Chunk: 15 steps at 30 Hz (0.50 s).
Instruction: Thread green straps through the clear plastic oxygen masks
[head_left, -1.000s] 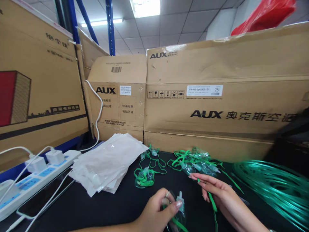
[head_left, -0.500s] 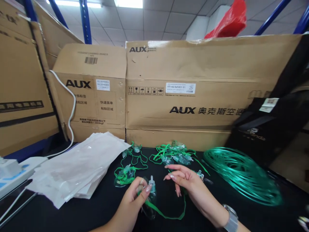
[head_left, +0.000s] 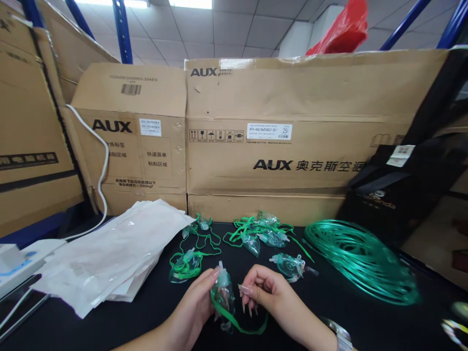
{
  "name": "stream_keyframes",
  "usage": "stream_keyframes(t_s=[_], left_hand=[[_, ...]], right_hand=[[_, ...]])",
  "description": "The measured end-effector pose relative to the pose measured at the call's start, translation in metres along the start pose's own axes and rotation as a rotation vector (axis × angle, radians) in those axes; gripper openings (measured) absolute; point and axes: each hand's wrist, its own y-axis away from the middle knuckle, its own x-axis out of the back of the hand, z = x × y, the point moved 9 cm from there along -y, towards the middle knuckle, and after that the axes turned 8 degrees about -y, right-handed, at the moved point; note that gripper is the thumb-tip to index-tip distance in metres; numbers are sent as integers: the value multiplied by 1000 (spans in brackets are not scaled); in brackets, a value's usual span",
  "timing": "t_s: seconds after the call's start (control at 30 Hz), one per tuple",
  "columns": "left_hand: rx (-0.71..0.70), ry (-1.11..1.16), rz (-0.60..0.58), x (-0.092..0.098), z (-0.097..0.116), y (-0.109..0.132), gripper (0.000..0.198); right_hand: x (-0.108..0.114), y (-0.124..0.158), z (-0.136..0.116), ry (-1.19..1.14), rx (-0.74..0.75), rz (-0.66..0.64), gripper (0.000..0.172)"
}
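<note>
Narrow gap, mask [head_left: 224,296] to right fingers [head_left: 259,294]

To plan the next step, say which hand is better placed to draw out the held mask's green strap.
Probably the right hand: the strap curves toward it, while the left hand is occupied holding the mask. Whether the right also pinches the strap is unclear.

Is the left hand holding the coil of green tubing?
No, the left hand holds a clear green-strapped mask, while the coil of green tubing lies apart on the right.
</note>
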Motion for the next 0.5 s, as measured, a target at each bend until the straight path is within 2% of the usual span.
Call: stream_keyframes(t_s=[0.2, 0.3, 0.43, 0.5], left_hand=[[42, -127, 34, -2, 0, 4, 16], [31, -88, 31, -1, 1, 6, 13], [100, -29, 73, 6, -7, 6, 14], [124, -13, 47, 5, -9, 5, 12]], right_hand=[[-7, 3, 1, 47, -3, -44, 25], [-12, 5, 2, 64, -36, -70, 26], [-22, 9, 5, 68, -74, -112, 27], [-23, 9, 7, 87, -78, -115, 28]])
